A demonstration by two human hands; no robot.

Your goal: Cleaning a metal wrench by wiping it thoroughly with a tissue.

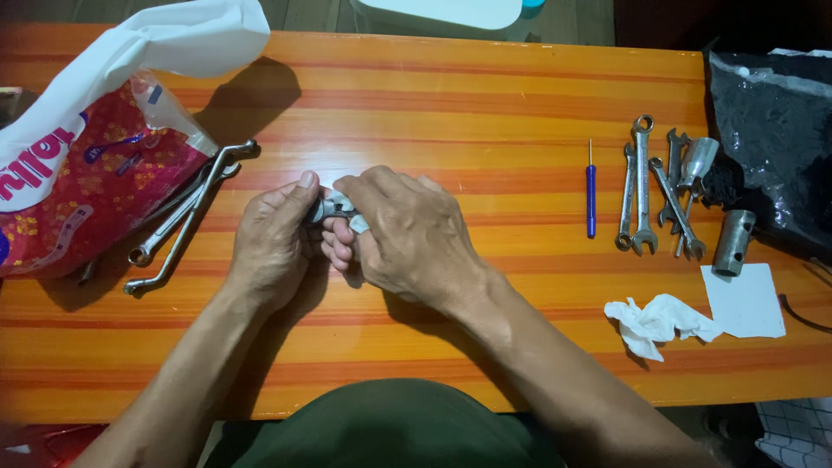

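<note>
My left hand and my right hand meet over the middle of the orange striped table. Between them they hold a small grey metal part. The left hand grips the part. My right hand presses a bit of white tissue against it. Most of the part is hidden by my fingers.
Long offset wrenches lie at the left beside a red and white plastic bag. At the right lie a blue-handled screwdriver, several spanners, a metal socket tube, a crumpled tissue, a white paper square and a black bag.
</note>
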